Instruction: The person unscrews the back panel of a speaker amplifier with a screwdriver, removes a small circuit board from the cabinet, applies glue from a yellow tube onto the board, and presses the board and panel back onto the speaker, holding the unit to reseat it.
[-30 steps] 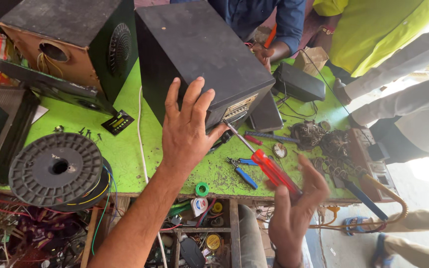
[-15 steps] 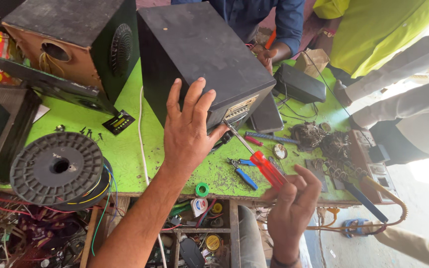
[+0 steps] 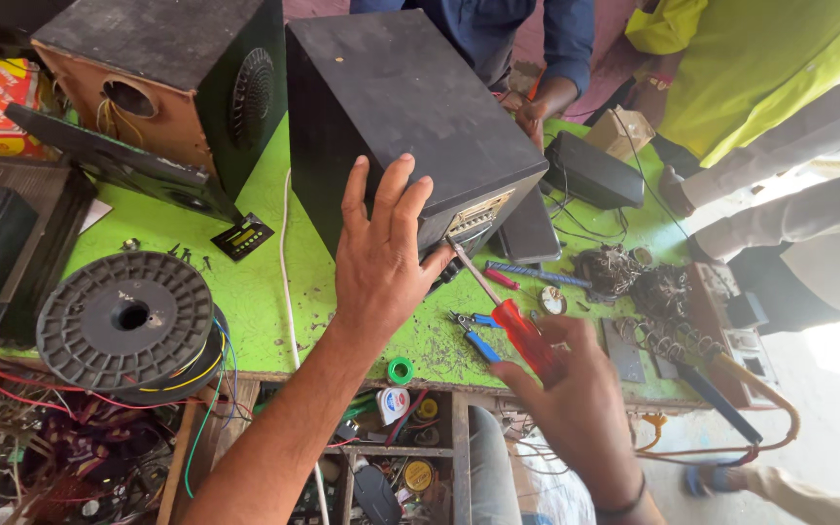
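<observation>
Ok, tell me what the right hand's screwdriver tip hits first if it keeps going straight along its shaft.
The right hand holds a red-handled screwdriver aimed up-left. Its tip is already at the lower front edge of the black speaker box, beside the left hand, so it probably meets that panel first; depth is unclear.

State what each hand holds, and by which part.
The right hand grips a red-handled screwdriver by its handle. The left hand holds nothing; it presses flat on the black box-shaped speaker cabinet.

Left hand: showing bare fingers, no glove, middle of the frame.
Left arm: wearing no sleeve.
Right hand: wearing a thin dark band at the wrist, lower right.
</observation>
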